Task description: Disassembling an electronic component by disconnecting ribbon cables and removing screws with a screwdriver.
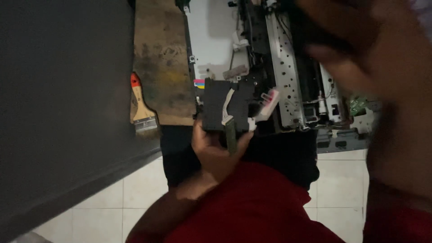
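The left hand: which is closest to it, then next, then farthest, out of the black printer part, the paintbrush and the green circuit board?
From the left hand:
1. Black printer part, held in it.
2. Paintbrush, off to its left.
3. Green circuit board, far right.

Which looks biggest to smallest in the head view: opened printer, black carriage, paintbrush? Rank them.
1. Opened printer, by far the largest.
2. Black carriage, held in the left hand.
3. Paintbrush, though the carriage sits nearer the camera, so these two are unsure.
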